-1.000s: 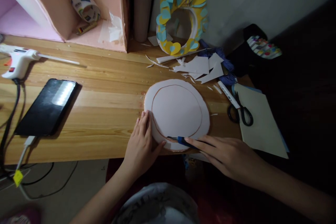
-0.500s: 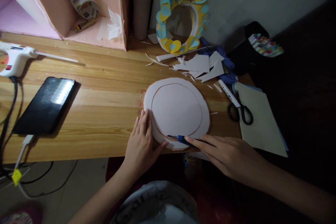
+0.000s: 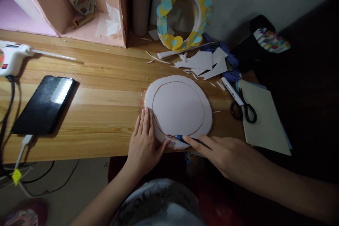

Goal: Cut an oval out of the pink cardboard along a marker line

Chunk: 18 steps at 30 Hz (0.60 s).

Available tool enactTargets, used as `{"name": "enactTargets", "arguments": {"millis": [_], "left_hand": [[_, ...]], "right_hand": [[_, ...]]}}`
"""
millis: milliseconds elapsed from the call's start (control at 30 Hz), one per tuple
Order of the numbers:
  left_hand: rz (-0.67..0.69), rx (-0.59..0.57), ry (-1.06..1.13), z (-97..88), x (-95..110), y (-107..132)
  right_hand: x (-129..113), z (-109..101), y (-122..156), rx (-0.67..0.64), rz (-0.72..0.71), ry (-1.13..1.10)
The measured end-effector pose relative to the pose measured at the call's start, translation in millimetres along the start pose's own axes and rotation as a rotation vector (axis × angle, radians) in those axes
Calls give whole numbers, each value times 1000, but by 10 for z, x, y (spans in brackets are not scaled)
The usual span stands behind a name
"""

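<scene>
A round white board [image 3: 178,107] with an inner ring line lies near the front edge of the wooden desk. My left hand [image 3: 144,141] rests on its lower left rim, fingers stretched and thumb along the near edge. In my right hand [image 3: 219,150] is a blue craft knife [image 3: 192,140], gripped with the index finger along its handle. The knife's blade tip touches the ring line at the near side of the board, where a slit shows. White paper scraps [image 3: 201,61] lie beyond the board.
Black scissors [image 3: 250,113] and a white pen [image 3: 232,91] lie on cream paper [image 3: 265,120] at right. A phone [image 3: 43,105] and glue gun [image 3: 14,58] are at left. Behind stand a heart-covered wreath [image 3: 173,42], a pink shelf [image 3: 92,39] and a marker holder [image 3: 245,47].
The knife tip has shifted slightly left along the ring line, with my right hand following. My left hand stays on the board. The whole view has tilted a little.
</scene>
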<state>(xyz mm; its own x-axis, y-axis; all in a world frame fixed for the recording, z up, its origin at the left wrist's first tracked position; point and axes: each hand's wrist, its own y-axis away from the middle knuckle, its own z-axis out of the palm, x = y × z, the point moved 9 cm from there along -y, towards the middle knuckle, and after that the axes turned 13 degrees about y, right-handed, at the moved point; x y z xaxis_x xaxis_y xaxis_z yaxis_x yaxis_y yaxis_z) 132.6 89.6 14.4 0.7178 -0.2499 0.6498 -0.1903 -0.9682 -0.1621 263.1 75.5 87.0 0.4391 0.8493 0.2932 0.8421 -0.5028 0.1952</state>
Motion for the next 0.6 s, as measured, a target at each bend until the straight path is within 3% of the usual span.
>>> {"name": "enactTargets", "arguments": {"millis": [400, 600], "left_hand": [[-31, -3, -26, 24, 35, 5], [-37, -50, -64, 42, 58, -10]], "right_hand": [[135, 113, 89, -8, -33, 27], [103, 43, 73, 22, -63, 58]]}}
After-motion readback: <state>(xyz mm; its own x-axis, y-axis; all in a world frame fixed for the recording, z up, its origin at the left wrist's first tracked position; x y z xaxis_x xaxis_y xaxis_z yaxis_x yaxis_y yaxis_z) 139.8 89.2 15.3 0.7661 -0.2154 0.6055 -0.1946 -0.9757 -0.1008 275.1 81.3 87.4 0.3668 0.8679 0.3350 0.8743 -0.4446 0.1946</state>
